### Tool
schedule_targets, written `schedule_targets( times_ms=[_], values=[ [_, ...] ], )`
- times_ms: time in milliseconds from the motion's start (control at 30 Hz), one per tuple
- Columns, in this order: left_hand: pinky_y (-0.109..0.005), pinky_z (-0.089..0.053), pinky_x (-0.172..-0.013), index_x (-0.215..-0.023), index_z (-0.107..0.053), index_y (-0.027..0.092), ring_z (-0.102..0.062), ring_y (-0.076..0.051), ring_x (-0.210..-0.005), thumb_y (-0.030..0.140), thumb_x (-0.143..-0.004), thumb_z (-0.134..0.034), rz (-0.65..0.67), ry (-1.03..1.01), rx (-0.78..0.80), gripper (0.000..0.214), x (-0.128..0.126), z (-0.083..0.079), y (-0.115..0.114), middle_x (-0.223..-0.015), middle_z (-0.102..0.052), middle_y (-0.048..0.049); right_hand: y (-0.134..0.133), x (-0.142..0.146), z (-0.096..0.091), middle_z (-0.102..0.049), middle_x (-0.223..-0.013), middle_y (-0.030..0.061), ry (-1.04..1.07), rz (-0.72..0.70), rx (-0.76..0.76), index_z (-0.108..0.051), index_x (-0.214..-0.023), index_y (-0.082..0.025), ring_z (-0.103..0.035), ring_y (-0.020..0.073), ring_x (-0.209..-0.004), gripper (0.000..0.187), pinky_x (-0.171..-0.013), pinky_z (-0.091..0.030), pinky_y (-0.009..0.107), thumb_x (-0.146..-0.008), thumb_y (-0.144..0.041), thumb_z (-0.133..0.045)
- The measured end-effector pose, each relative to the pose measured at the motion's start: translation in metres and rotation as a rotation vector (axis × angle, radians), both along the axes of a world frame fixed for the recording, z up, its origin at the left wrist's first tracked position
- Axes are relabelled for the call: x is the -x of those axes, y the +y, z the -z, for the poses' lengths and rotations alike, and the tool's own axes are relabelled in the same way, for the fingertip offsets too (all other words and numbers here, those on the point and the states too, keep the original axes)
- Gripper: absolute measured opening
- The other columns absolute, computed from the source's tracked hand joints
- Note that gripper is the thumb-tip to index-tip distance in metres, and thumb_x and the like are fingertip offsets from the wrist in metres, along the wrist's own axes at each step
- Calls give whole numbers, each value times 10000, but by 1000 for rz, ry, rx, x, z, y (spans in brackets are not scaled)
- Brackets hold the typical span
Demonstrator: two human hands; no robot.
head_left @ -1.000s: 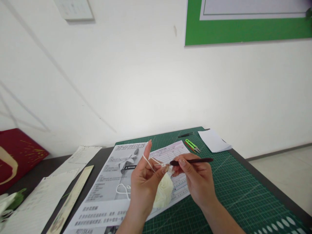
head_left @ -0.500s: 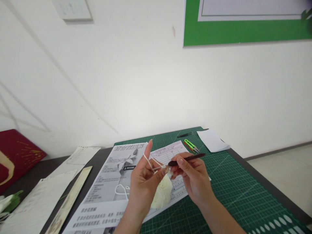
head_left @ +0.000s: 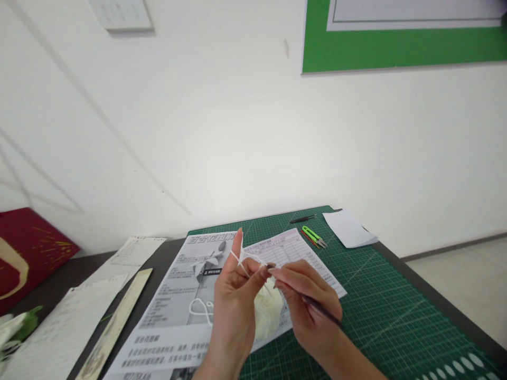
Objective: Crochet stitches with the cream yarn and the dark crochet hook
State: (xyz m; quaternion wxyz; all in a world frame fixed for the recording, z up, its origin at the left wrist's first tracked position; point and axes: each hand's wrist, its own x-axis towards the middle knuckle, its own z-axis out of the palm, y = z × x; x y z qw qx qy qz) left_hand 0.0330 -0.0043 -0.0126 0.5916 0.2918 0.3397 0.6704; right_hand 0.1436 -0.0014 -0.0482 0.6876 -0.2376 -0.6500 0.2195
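Observation:
My left hand point(head_left: 233, 303) is closed on white yarn point(head_left: 236, 257), thumb and fingers pinching it while the raised index finger carries a loop. My right hand point(head_left: 315, 298) grips a crochet hook with a dark handle point(head_left: 325, 311), which slants down to the right across the palm. The hook's tip end meets the left thumb and fingertips, where the small worked piece is mostly hidden. Below and between the hands, a pale cream yarn ball point(head_left: 267, 314) rests on the papers. A loose loop of the yarn lies left of my left wrist.
Under the hands are a printed flower sheet point(head_left: 166, 306) and a lined form point(head_left: 299, 253) on a green cutting mat point(head_left: 380, 295). Beyond lie green thread snips point(head_left: 312, 236), a dark slim tool point(head_left: 303, 219) and white paper point(head_left: 348, 229). At left are handwritten sheets point(head_left: 67, 327) and a ruler-like strip point(head_left: 114, 322).
My right hand has turned, so the hook's handle now points down to the right instead of up to the right. Its fingertips have come in against my left thumb.

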Motion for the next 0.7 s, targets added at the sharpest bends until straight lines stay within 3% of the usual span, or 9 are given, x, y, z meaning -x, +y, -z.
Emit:
schedule_targets(
  times_ms=[233, 467, 533, 600, 700],
  values=[
    [-171, -462, -645, -1372, -414, 270, -563, -61, -588, 48, -657, -736, 28, -14, 5, 815, 4, -6, -1, -621, -623, 49, 7, 6, 6, -690, -818, 12, 487, -360, 393, -729, -900, -236, -629, 112, -647, 116, -539, -547, 216, -823, -204, -647],
    [-178, -468, -635, -1410, -320, 323, -567, -71, -596, 85, -686, -732, -3, 115, -50, 866, 4, -9, -4, -611, -600, 61, 13, 3, 2, -725, -659, -4, 621, -456, 638, -739, -853, -205, -642, 83, -542, 111, -510, -549, 162, -769, -274, -716],
    [-183, -463, -621, -1415, -306, 326, -554, -75, -588, 94, -686, -734, -9, 156, -44, 876, 3, -7, -4, -605, -589, 64, 14, 2, 0, -715, -621, -10, 585, -440, 661, -738, -845, -205, -629, 74, -504, 102, -499, -540, 156, -781, -277, -703],
    [-180, -449, -603, -1414, -315, 315, -537, -75, -580, 106, -681, -743, -34, 196, -31, 874, 2, -3, -2, -599, -581, 66, 12, 1, -1, -717, -648, -10, 497, -336, 615, -734, -848, -219, -627, 76, -508, 77, -505, -538, 164, -806, -242, -673],
    [-173, -426, -571, -1422, -303, 298, -514, -71, -554, 117, -688, -742, -48, 182, -9, 874, 2, 1, 0, -584, -573, 69, 7, 0, 1, -719, -781, 26, 232, -85, 324, -723, -937, -227, -662, 128, -662, 205, -604, -563, 237, -820, -100, -613]
  ],
)
